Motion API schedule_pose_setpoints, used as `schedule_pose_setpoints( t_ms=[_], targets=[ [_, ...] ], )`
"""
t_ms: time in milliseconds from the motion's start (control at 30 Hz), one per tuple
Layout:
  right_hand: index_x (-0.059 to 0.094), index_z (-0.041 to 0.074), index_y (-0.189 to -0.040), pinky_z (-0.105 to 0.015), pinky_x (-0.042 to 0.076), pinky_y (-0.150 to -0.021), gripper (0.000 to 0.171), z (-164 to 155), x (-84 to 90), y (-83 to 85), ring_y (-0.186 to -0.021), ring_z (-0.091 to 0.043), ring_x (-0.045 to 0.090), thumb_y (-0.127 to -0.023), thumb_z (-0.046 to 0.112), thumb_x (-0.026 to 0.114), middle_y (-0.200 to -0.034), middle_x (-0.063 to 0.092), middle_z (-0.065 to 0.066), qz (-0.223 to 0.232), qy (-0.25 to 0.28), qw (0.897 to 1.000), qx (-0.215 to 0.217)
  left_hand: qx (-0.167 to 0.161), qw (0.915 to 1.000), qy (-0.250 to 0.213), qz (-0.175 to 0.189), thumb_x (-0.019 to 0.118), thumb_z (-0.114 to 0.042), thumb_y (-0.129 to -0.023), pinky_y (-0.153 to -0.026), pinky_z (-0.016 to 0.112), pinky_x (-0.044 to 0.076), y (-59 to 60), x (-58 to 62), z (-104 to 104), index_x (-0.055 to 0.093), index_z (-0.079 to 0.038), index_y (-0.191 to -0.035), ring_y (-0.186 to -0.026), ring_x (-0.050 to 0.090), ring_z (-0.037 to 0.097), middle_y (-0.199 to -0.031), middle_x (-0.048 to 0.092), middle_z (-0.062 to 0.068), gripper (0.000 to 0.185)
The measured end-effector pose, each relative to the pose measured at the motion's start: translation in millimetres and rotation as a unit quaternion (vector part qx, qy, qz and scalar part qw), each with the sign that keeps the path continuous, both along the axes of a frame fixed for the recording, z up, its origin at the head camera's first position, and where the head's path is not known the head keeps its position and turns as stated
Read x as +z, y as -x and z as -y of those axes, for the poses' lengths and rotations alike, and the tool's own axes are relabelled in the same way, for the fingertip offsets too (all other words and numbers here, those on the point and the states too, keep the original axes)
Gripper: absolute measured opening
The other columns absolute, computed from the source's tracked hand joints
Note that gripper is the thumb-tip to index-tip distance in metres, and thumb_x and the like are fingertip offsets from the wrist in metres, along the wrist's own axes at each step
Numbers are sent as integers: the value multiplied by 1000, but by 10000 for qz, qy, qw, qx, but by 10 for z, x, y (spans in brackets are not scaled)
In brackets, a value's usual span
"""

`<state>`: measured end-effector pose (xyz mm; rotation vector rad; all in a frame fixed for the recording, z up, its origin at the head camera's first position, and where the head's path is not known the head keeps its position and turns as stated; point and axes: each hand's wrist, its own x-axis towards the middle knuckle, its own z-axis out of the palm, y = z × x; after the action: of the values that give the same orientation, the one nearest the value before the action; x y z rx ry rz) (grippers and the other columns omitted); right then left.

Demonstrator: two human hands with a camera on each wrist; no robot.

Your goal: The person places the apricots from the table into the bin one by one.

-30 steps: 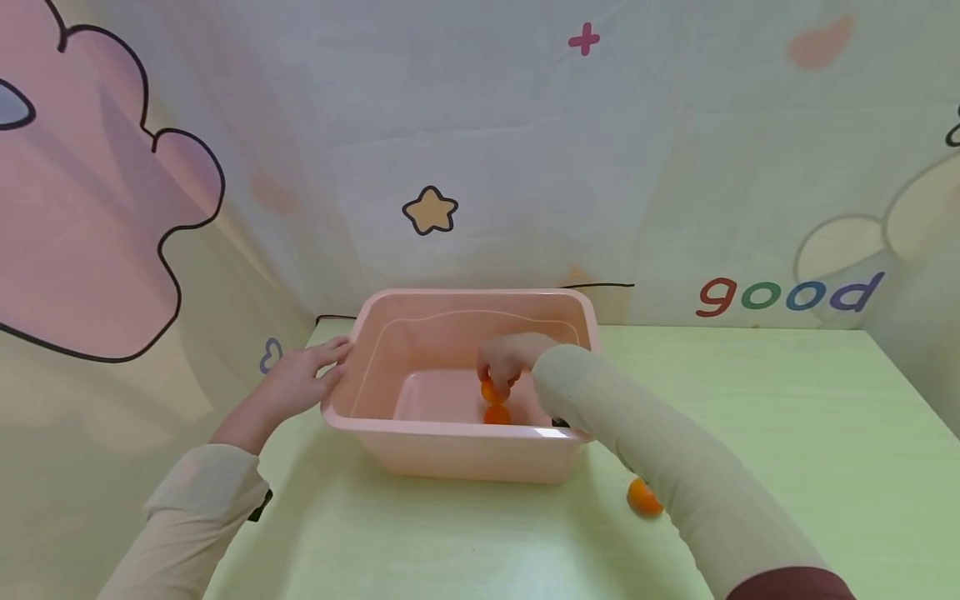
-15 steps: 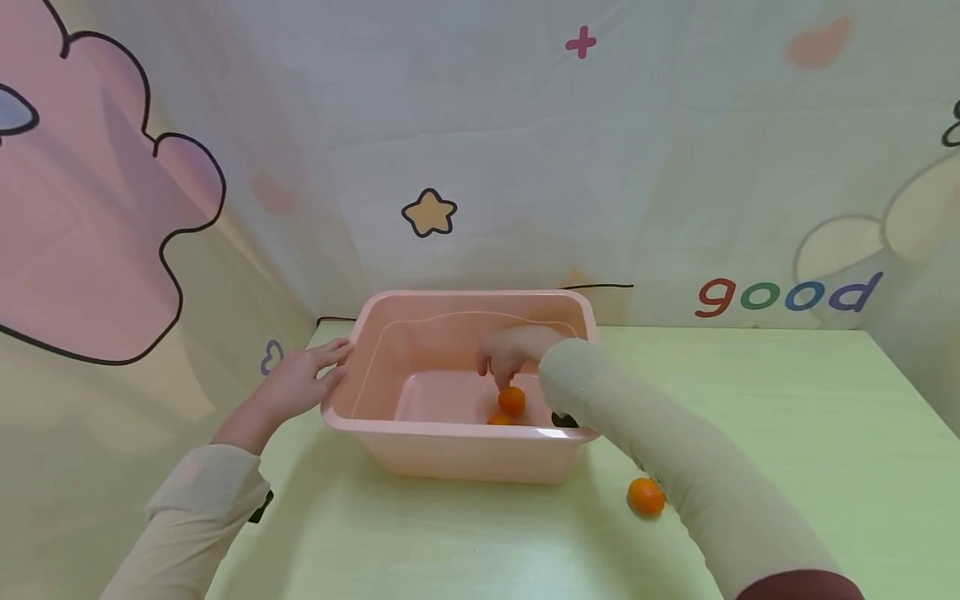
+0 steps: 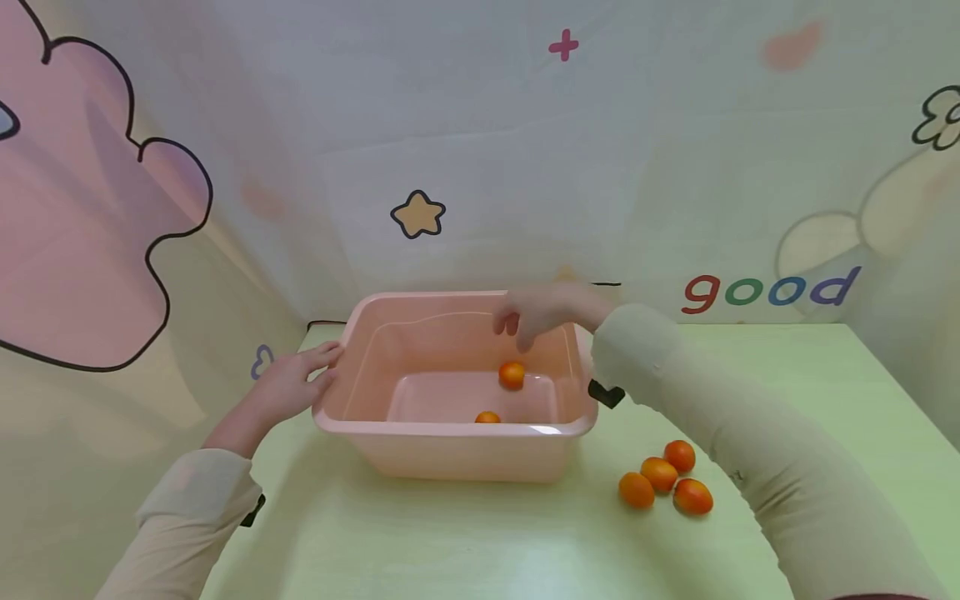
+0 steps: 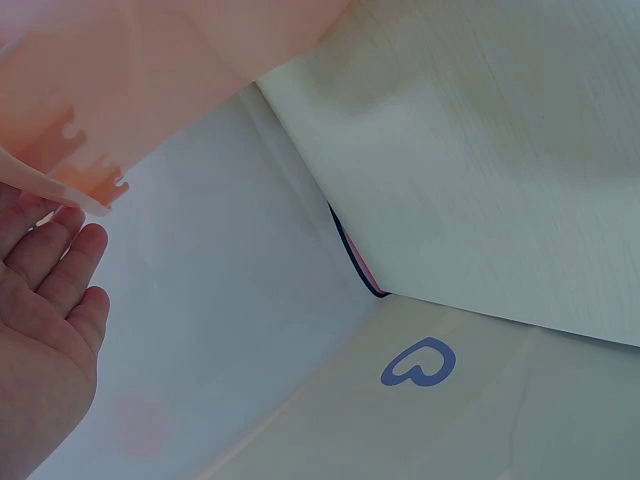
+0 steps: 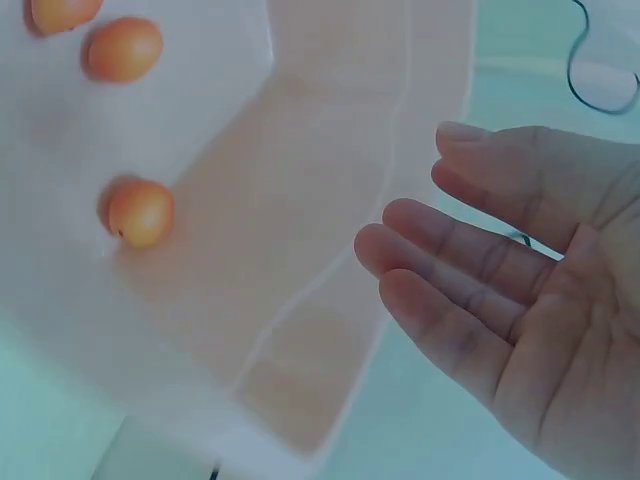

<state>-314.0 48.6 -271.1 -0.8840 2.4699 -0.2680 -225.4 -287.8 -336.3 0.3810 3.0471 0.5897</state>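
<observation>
In the head view a pink plastic tub (image 3: pixel 450 454) stands on the table. My left hand (image 3: pixel 288 387) touches its left rim with fairly straight fingers; the left wrist view shows the fingertips (image 4: pixel 85 240) against the rim's underside. My right hand (image 3: pixel 543 315) is raised over the tub's back right, fingers loosely bent around nothing. An oval orange fruit (image 3: pixel 512 375) lies on the tub floor, and another orange fruit (image 3: pixel 487 417) is partly hidden by the front rim. Three such fruits show inside the tub in the right wrist view, where the right hand (image 5: pixel 510 280) holds nothing.
Several more orange fruits (image 3: pixel 659 474) lie together on the light green table (image 3: pixel 480 533), right of the tub and near the right sleeve (image 3: pixel 720 433). A printed cloth (image 3: pixel 510 167) hangs behind the table and down the left side.
The right hand has let go of an orange fruit inside the tub and lifted up and to the right. More fruits beside the right sleeve have come into view. The left hand stays at the rim.
</observation>
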Motion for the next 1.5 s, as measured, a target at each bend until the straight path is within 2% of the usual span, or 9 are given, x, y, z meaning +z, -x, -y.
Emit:
schedule_pose_setpoints(
  t_ms=[233,333,500,633,800,1167,1367,1500],
  targets=[
    [53,9,-118,-37,46,-87,40,-499,89,25,-103,-24,50,-78,10,58,-116,53,-10,100,474,9980,-405,38,10000,-42,72,46,-18,-91,-93,55,35,1,-8,6,35,-3,-134,-124,33,41,-141,32,15,47],
    [52,6,-120,-39,46,-86,41,-757,67,23,-102,-26,52,-79,10,59,-116,53,-14,199,681,9959,-562,18,10000,-32,52,46,-19,-91,-93,55,34,-9,4,-4,36,-2,-134,-123,33,42,-140,33,16,47],
    [54,4,-117,-39,49,-81,41,-1147,-43,-23,-98,-25,55,-79,13,63,-111,57,-13,92,862,9938,-697,14,10000,5,36,47,-19,-91,-93,56,33,-23,21,-15,37,-2,-133,-123,32,43,-140,33,17,47],
    [54,4,-115,-39,49,-79,39,-1386,-167,-93,-95,-23,55,-79,17,64,-107,58,-11,136,961,9915,-864,49,9999,-18,97,46,-19,-91,-93,56,34,-23,27,-22,35,-2,-134,-123,32,43,-141,31,17,47],
    [54,4,-114,-38,48,-79,38,-1632,-348,-175,-92,-19,54,-81,22,62,-105,58,-10,320,841,9904,-1048,22,10000,-38,63,46,-19,-91,-92,56,34,-17,32,-29,36,-2,-134,-123,32,43,-140,32,18,47],
    [52,2,-112,-36,49,-72,42,-2026,-909,-353,-82,-16,55,-81,29,61,-98,61,-8,1148,916,9766,-1568,-2,10000,19,-4,47,-19,-91,-91,55,36,-20,51,-49,38,-1,-132,-122,34,43,-139,34,18,47],
    [51,1,-112,-35,49,-70,49,-2097,-1153,-492,-80,-20,55,-79,35,63,-95,60,-7,1209,931,9690,-1942,26,10000,-7,32,47,-18,-91,-88,53,38,-28,43,-45,37,-1,-133,-122,33,43,-139,34,18,47],
    [52,2,-110,-36,49,-69,41,-2120,-1316,-562,-76,-20,53,-79,26,64,-90,58,-6,1085,1062,9698,-1910,49,10000,44,-1,47,-19,-91,-85,49,39,-24,31,-44,38,-1,-133,-121,35,43,-139,34,17,46]
  ],
)
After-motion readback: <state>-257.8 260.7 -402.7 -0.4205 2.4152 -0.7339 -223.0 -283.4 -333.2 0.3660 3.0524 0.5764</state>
